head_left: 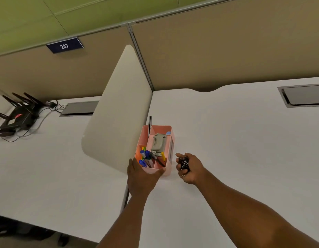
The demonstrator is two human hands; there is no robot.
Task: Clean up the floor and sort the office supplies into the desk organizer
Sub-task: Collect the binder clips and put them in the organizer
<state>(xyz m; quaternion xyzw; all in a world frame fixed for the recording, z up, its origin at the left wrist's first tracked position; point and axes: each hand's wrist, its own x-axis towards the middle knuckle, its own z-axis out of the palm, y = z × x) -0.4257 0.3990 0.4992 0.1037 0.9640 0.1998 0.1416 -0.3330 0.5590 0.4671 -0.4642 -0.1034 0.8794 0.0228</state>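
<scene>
On the white worktop [226, 140], beside a cream divider panel [117, 111], the left hand [142, 178] cups the pink plastic desk organizer's [168, 171] near wall, apparently steadying it, while the right hand [189, 168], just beside, clutches black metal binder clips [184, 162], probably for dropping in.

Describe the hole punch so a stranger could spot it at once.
Start at the cream divider panel that stands between the two white desks; the pink desk organizer sits on the desk right beside it, steadied by the left hand. The hole punch lies in its large back compartment. It is the only bulky grey metal piece there, unlike the slim coloured pens in front.
</scene>
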